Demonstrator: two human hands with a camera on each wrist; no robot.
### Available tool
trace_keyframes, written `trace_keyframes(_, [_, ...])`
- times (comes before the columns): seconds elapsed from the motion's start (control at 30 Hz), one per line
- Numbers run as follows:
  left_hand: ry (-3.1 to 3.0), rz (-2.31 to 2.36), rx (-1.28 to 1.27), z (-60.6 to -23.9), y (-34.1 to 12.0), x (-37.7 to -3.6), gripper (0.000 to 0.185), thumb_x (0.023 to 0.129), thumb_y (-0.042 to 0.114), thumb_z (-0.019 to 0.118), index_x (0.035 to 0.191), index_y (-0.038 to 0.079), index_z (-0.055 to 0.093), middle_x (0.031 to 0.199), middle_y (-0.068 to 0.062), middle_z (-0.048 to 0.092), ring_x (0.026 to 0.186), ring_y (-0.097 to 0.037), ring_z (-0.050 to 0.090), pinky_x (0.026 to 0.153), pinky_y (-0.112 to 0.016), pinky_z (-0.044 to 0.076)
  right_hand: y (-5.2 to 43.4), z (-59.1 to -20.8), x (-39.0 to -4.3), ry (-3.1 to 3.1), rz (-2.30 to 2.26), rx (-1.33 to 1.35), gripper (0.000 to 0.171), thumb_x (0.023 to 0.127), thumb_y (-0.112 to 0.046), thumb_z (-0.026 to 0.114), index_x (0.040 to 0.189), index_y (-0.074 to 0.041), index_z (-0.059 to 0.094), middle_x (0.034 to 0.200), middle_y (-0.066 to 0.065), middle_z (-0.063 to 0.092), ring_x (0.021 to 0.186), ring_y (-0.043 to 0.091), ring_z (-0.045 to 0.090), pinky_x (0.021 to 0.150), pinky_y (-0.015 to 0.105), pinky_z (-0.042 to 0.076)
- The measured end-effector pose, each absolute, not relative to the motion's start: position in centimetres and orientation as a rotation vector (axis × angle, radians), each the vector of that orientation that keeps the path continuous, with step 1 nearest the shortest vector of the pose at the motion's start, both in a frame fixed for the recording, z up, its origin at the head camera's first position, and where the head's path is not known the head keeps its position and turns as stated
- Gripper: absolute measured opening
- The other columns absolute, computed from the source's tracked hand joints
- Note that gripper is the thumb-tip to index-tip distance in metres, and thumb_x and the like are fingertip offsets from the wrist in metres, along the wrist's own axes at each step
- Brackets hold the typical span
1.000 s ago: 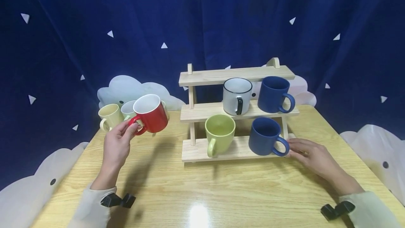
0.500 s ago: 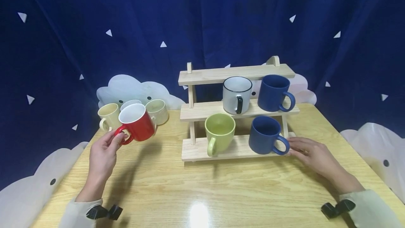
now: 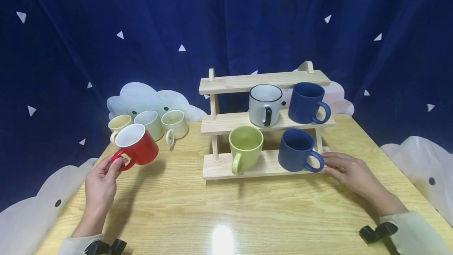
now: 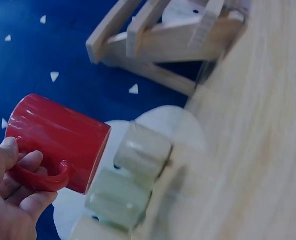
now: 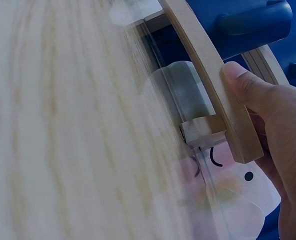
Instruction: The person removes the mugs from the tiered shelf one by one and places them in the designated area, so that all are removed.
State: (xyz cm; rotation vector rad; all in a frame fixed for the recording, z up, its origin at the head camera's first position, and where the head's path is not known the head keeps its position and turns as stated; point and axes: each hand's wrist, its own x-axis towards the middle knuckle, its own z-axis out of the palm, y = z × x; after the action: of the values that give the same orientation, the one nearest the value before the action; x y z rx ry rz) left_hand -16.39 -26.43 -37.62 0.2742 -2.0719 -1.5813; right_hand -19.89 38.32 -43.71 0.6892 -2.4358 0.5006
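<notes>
We see the left hand (image 3: 100,182) holding a glossy red ceramic mug with a white inside (image 3: 136,149) by its handle, the fingers curled through the loop and the thumb on top, so this grip is clamped on the mug. The mug hangs tilted above the left part of the pale wooden worktop (image 3: 226,215), its mouth turned up and away from the hand. Just behind it stand three small cream-coloured cups (image 3: 148,123) in a row at the worktop's far left edge; in the left wrist view the red mug (image 4: 57,142) shows just beside them.

The right hand (image 3: 348,172) lies on the worktop with straight, relaxed fingers, its grip apart and holding nothing. Its fingertips touch the right end of a three-tier stepped rack of light wood (image 3: 263,119); the right wrist view shows the thumb (image 5: 248,85) pressed against the rack's end piece.

On the rack's lowest step sit a lime-green mug (image 3: 245,146) and a dark blue mug (image 3: 299,150); on the middle step, a white mug with a black handle (image 3: 264,104) and a second dark blue mug (image 3: 308,102).
</notes>
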Motion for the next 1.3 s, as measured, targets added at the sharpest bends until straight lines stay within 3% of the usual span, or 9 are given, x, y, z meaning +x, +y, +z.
trace_keyframes(0.37, [-2.152,-1.393,0.474,-39.5,-29.8,-16.0,0.037,0.1,0.025,0.058,0.123,-0.004,0.061,0.084,0.029,0.062,0.081,0.015,0.058,0.073,-0.004,0.045,38.4,-43.9,-19.8,-2.464,0.499,0.657,0.036,0.072,-0.02,0.087,0.106,-0.016,0.076,0.113,-0.001,0.071,0.105,0.031,0.064,0.099,0.001,0.02])
trace_keyframes(0.6, [-2.129,-1.385,0.589,-40.6,-31.9,-16.1,0.04,0.099,0.031,0.057,0.127,0.002,0.062,0.095,0.022,0.064,0.086,0.008,0.058,0.075,-0.005,0.045,38.3,-43.7,-20.0,-2.449,0.488,0.681,0.036,0.071,-0.02,0.087,0.106,-0.018,0.076,0.114,-0.001,0.07,0.106,0.029,0.064,0.1,0.004,0.022])
trace_keyframes(0.97, [-2.056,-1.299,0.633,-42.3,-34.0,-16.8,0.036,0.099,0.029,0.058,0.125,0.005,0.065,0.087,0.032,0.06,0.087,0.005,0.053,0.076,-0.008,0.038,38.4,-43.6,-19.9,-2.455,0.491,0.672,0.037,0.071,-0.021,0.087,0.107,-0.018,0.076,0.113,0.0,0.071,0.106,0.03,0.064,0.1,0.003,0.022])
trace_keyframes(1.17, [-2.019,-1.307,0.708,-43.0,-35.1,-17.3,0.036,0.099,0.032,0.059,0.129,0.012,0.065,0.095,0.029,0.063,0.093,0.004,0.051,0.083,-0.013,0.035,38.3,-43.8,-19.9,-2.457,0.495,0.66,0.037,0.071,-0.02,0.087,0.106,-0.017,0.076,0.113,-0.001,0.071,0.105,0.031,0.064,0.1,0.002,0.021])
trace_keyframes(1.3, [-2.041,-1.229,0.709,-43.5,-35.6,-17.6,0.039,0.099,0.034,0.058,0.129,0.009,0.064,0.103,0.02,0.065,0.09,0.009,0.052,0.082,-0.012,0.039,38.3,-43.9,-20.0,-2.46,0.49,0.654,0.036,0.071,-0.02,0.087,0.106,-0.016,0.076,0.112,0.0,0.071,0.104,0.032,0.064,0.099,0.002,0.022])
